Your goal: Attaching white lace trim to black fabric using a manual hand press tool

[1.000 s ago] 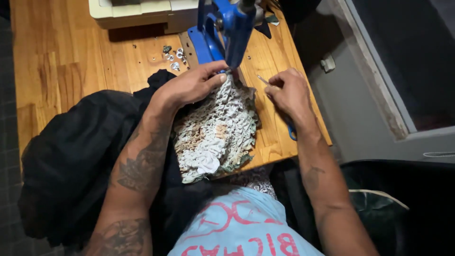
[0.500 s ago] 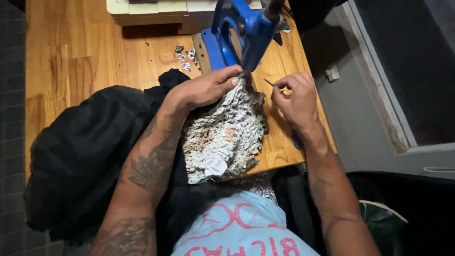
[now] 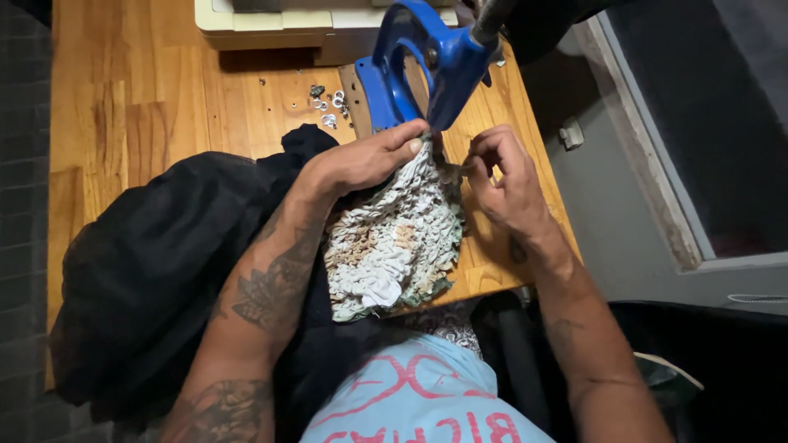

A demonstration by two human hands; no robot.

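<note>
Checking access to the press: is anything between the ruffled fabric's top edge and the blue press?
Nothing visible does. The left hand pins the ruffled fabric right at the blue press; the right hand pinches its edge alongside.

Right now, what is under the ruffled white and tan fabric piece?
The ruffled white and tan fabric piece lies on the wooden table, its left edge over black cloth. The left hand presses its top by the blue press. Anything beneath its middle is hidden.

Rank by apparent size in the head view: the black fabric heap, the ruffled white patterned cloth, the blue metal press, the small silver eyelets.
1. Black fabric heap
2. Ruffled white patterned cloth
3. Blue metal press, partly cropped
4. Small silver eyelets
</note>
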